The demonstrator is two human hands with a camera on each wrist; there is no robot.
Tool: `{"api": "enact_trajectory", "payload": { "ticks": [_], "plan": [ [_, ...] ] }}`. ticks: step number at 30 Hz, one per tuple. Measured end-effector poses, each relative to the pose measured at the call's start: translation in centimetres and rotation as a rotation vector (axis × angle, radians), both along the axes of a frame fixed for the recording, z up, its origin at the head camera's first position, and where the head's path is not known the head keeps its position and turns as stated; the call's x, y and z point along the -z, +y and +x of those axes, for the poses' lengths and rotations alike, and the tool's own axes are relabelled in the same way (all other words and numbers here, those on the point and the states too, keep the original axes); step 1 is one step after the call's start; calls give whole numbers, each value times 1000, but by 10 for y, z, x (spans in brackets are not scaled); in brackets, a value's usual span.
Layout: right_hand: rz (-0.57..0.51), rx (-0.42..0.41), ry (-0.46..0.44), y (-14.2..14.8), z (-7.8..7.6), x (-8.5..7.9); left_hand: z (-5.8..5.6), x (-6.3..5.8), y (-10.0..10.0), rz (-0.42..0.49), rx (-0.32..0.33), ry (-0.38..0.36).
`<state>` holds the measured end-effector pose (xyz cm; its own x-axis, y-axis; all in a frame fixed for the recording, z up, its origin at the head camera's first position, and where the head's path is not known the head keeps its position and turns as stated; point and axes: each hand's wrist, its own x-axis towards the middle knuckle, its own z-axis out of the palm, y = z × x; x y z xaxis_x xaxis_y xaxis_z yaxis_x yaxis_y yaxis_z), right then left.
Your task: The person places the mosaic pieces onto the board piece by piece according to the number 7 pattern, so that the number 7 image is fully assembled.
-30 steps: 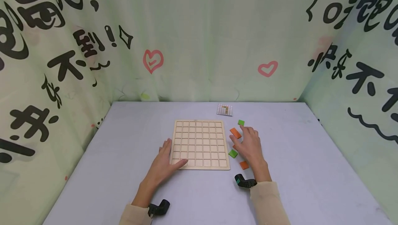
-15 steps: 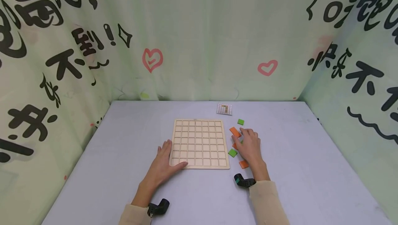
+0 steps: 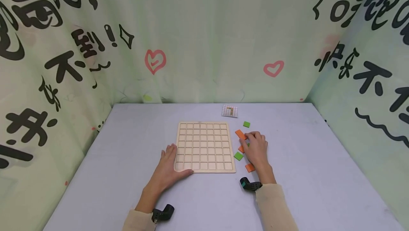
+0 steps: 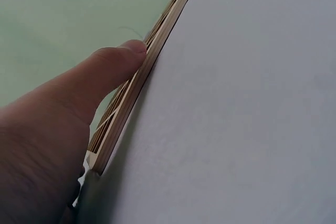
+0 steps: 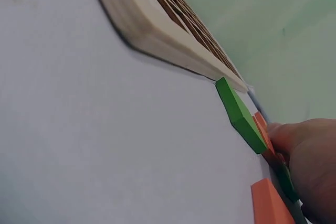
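Observation:
A square wooden grid board (image 3: 204, 172) lies flat on the table. My left hand (image 3: 166, 167) rests at its near-left corner, fingers straight along the left side and thumb (image 4: 131, 51) on the near edge. Right of the board, my right hand (image 3: 257, 149) pinches the near end of an orange tile (image 3: 239, 133) between thumb and forefinger. Under and beside this hand lie a partly hidden orange tile (image 3: 241, 149) and a green tile (image 3: 238, 156). In the right wrist view, the thumb (image 5: 283, 134) is low by the tiles, and its contact is partly hidden.
Another orange tile (image 3: 250, 168) lies near the right wrist, and a green tile (image 3: 246, 124) sits beyond the fingers. A small card with a grid pattern (image 3: 229, 111) is at the back of the white table (image 3: 137, 128). Printed curtains (image 3: 204, 39) surround it.
My right hand has come slightly nearer, and its thumb and forefinger have closed together at the orange tile. The left hand and board stay in place; the head view shifts slightly.

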<state>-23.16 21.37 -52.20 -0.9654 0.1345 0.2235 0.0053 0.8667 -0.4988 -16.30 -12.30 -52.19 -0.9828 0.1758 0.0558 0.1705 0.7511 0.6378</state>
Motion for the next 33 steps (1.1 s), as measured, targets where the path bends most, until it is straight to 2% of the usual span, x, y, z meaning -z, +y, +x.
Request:
{"api": "enact_trajectory", "payload": {
  "ticks": [12, 22, 33],
  "plan": [
    [-15, 18, -19, -1, -2, 2, 0, 2, 1, -67, -4, 13],
    [-53, 26, -37, -1, -2, 1, -1, 2, 2, -72, -7, 21],
    [-144, 4, 23, 0, -1, 3, -1, 2, 3, -76, -16, 17]
  ]
}}
